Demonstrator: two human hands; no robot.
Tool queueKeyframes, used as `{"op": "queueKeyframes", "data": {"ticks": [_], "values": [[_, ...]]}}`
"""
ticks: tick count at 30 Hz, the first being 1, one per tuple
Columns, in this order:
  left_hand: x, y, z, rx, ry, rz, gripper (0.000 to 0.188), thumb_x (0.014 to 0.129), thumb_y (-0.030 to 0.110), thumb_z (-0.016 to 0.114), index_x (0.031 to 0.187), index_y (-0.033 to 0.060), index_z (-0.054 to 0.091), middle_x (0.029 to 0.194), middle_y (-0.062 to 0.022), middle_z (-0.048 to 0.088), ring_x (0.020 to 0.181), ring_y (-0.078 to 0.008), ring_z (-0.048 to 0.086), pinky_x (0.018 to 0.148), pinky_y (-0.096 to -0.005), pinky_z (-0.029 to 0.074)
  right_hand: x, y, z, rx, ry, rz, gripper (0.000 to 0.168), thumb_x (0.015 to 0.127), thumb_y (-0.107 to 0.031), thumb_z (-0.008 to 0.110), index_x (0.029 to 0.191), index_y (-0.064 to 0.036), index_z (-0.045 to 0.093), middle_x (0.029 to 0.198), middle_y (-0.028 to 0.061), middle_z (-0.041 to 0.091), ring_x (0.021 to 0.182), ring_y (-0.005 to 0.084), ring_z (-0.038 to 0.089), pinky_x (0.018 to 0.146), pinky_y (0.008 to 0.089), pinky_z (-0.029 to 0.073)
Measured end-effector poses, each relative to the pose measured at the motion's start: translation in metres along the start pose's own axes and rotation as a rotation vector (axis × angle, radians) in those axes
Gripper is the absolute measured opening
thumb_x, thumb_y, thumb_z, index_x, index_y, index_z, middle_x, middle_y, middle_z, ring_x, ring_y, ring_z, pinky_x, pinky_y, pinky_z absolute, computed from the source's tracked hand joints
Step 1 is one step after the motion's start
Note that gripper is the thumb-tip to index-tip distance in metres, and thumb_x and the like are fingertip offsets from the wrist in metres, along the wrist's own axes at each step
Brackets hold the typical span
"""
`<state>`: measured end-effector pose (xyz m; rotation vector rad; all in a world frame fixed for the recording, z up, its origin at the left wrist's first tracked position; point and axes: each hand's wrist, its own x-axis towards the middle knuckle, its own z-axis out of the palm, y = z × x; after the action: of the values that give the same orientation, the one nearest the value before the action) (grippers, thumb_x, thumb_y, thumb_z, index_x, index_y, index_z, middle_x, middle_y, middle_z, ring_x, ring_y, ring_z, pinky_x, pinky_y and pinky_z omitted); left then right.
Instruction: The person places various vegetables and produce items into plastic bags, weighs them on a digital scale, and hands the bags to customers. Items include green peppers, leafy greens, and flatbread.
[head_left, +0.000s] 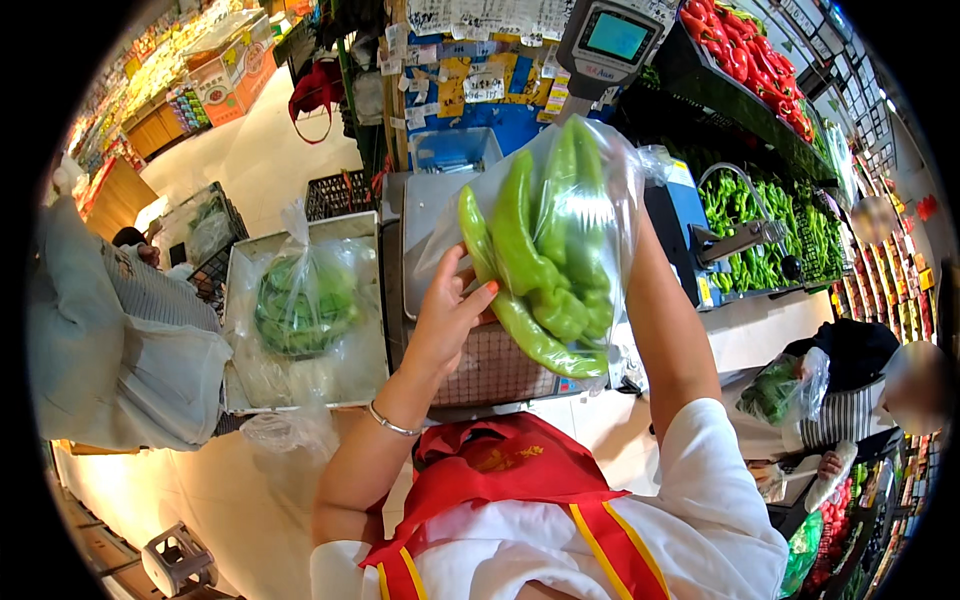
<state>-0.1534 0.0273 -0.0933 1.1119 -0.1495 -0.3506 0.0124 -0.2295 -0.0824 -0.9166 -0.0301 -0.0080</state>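
Observation:
A clear plastic bag of long green peppers (559, 262) is held up above the weighing scale's metal plate (424, 225). My left hand (454, 304) grips its lower left side, thumb in front and fingers at the edge. My right forearm runs up behind the bag's right side. Through the film my right hand (619, 169) shows only as a blur, so its fingers cannot be made out. Gathered plastic (655, 163) sticks out beside it. The scale's display head (611, 41) stands above the bag, its screen lit.
Left of the scale, a white tray (233, 300) holds a knotted bag of leafy greens (304, 300). A blue bin (454, 152) sits behind the plate. At right are a blue machine with a metal arm (739, 244), pepper crates and a person (847, 405) with bagged greens. Another person (112, 322) stands left.

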Motion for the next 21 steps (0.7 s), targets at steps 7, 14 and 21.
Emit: {"op": "queueKeyframes", "data": {"ticks": [7, 14, 21], "values": [[-0.003, -0.025, 0.031, -0.209, 0.075, 0.08, 0.057, 0.083, 0.004, 0.057, 0.127, 0.0111, 0.023, 0.125, -0.0115, 0.037, 0.105, -0.0209, 0.05, 0.082, -0.034, 0.049, 0.031, -0.02, 0.074, -0.384, 0.125, 0.241, 0.038, 0.092, -0.034, 0.038, 0.119, -0.009, 0.05, 0.103, 0.0095, 0.06, 0.096, 0.0206, 0.056, 0.077, 0.0354, 0.049], [-0.009, -0.053, 0.003, -0.109, -0.045, -0.259, 0.038, 0.084, 0.006, 0.056, 0.113, -0.0052, 0.035, 0.125, -0.0182, 0.036, 0.097, -0.0214, 0.056, 0.083, -0.0278, 0.047, 0.073, 0.037, 0.05, -0.661, -0.213, 0.202, 0.029, 0.092, -0.029, 0.043, 0.103, -0.005, 0.055, 0.1, 0.0095, 0.062, 0.084, 0.0185, 0.059, 0.077, 0.0293, 0.048], [-0.003, -0.036, 0.003, 0.264, 0.167, 0.172, 0.063, 0.08, 0.019, 0.065, 0.12, -0.0027, 0.023, 0.126, -0.0178, 0.034, 0.103, -0.0204, 0.051, 0.081, -0.0279, 0.045, 0.062, 0.006, 0.072, -0.067, -0.236, 0.304, 0.033, 0.093, -0.028, 0.039, 0.099, 0.003, 0.05, 0.101, 0.0211, 0.058, 0.1, 0.03, 0.057, 0.088, 0.0409, 0.046]]}}
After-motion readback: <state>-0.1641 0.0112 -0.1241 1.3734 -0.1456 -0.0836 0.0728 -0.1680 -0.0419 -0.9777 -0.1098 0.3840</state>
